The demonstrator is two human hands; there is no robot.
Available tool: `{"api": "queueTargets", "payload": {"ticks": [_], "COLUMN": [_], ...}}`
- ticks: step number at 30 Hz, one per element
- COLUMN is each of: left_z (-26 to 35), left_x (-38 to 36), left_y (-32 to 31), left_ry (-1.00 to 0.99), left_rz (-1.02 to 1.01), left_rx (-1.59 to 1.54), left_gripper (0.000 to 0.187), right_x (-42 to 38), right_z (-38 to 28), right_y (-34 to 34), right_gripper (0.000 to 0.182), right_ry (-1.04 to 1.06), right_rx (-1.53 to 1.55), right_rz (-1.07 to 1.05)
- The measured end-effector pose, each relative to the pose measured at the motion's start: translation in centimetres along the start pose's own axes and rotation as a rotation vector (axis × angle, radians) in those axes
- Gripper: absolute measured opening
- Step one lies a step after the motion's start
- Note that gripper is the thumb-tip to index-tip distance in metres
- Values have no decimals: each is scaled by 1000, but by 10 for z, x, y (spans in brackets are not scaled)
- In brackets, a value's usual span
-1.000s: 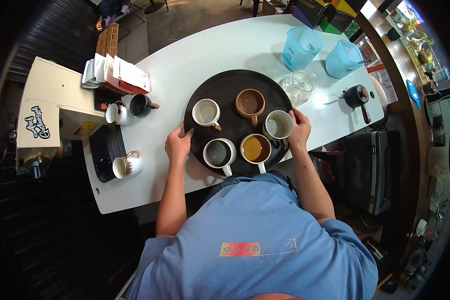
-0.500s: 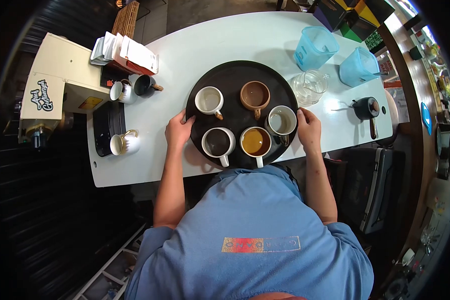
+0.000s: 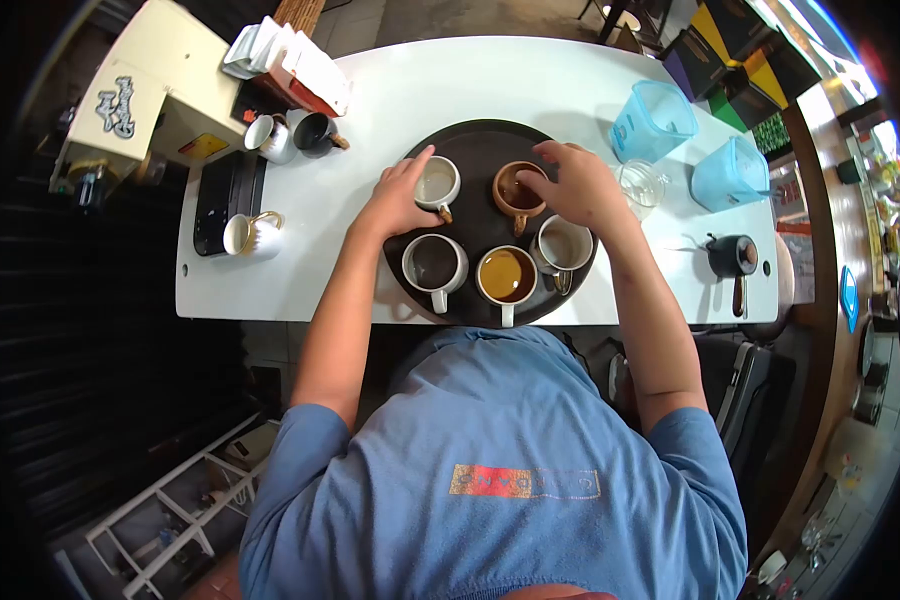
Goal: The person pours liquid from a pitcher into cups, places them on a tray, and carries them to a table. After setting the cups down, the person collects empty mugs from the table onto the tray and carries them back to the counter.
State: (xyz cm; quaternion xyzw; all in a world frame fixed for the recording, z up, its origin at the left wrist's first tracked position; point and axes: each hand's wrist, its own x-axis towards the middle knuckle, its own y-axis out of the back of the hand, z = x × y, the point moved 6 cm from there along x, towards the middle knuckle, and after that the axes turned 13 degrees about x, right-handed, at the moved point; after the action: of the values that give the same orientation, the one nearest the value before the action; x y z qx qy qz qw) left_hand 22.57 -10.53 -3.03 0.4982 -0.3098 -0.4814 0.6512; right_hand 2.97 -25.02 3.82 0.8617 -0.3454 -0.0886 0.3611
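Note:
A round black tray [image 3: 485,140] lies on the white table with several cups on it. My left hand [image 3: 398,197] is at the left side of a white cup [image 3: 437,183], fingers and thumb spread around its rim. My right hand [image 3: 582,186] reaches over the right side of a brown cup [image 3: 520,198], with fingers apart and the thumb over the cup's mouth. Nearer to me stand a white cup of dark liquid [image 3: 434,263], a white cup of amber liquid [image 3: 506,276] and a pale cup with a dark handle [image 3: 563,246].
Two blue pitchers [image 3: 654,122] and a glass jug [image 3: 638,187] stand to the right, near a small black pot [image 3: 733,257]. At left are a cream machine [image 3: 140,95], a black cup [image 3: 316,133] and white cups with gold handles [image 3: 250,236].
Both hands have left the tray's side edges and moved inward to the two far cups. The tray stays on the table, with the cups in much the same arrangement.

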Motion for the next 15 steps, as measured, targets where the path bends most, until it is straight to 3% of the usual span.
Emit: {"api": "queueTargets", "payload": {"ticks": [3, 4, 8, 12, 15], "left_z": [-6, -7, -14, -33, -51], "left_x": [5, 3, -23, -70, -105], "left_y": [-2, 0, 23, 47, 56], "left_ry": [-54, -35, 108, 217, 308], "left_rz": [77, 119, 257, 438, 474], "left_rx": [-154, -170, -190, -242, -228], "left_gripper": [92, 83, 79, 80, 81], "right_x": [19, 24, 35, 31, 35], "right_z": [-9, -7, 2, -13, -9], "right_y": [-25, -32, -58, -70, -80], "right_gripper": [56, 60, 76, 90, 87], "right_ry": [62, -10, -183, -295, -243], "right_rx": [-190, -265, -453, -451, -570], "right_rz": [-184, -282, -555, -702, -724]}}
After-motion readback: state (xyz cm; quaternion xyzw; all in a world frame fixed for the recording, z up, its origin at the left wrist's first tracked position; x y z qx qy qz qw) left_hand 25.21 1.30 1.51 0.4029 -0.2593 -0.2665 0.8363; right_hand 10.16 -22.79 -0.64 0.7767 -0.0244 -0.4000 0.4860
